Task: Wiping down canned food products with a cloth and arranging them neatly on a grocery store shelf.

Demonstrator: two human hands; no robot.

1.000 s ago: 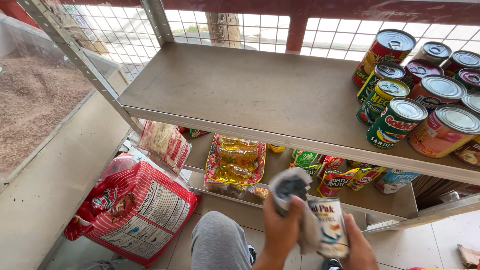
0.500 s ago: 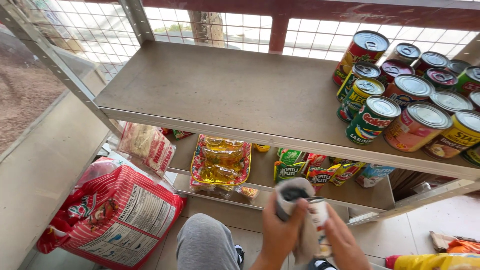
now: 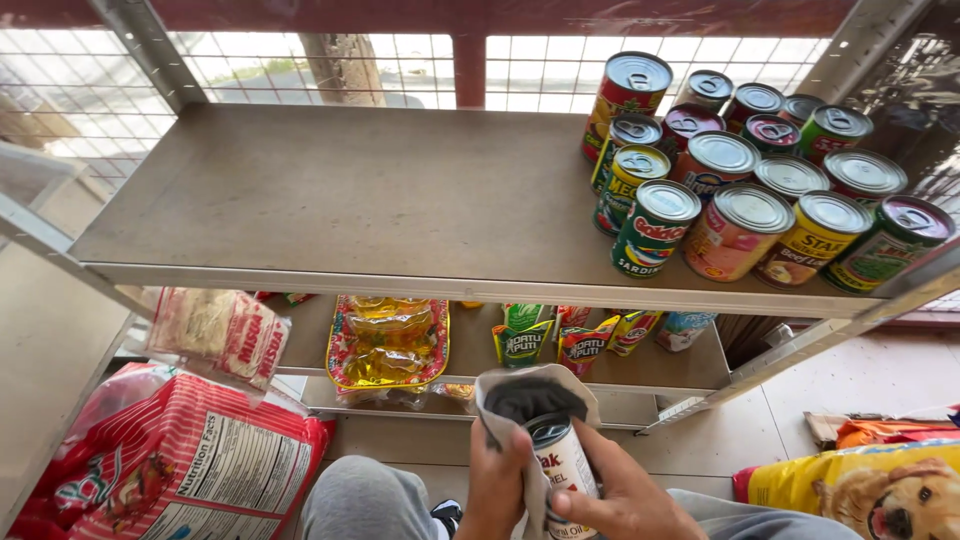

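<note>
Left hand (image 3: 497,480) grips grey cloth (image 3: 530,395); right hand (image 3: 625,500) grips can (image 3: 562,462), below shelf (image 3: 330,200).

Both hands (image 3: 560,490) gripping can (image 3: 562,468), grey cloth (image 3: 530,392), shelf (image 3: 330,200)

cans (image 3: 760,170) clustered right on top shelf (image 3: 330,200); pouches (image 3: 560,335) on shelf below; sack (image 3: 170,460) lower left.
</note>
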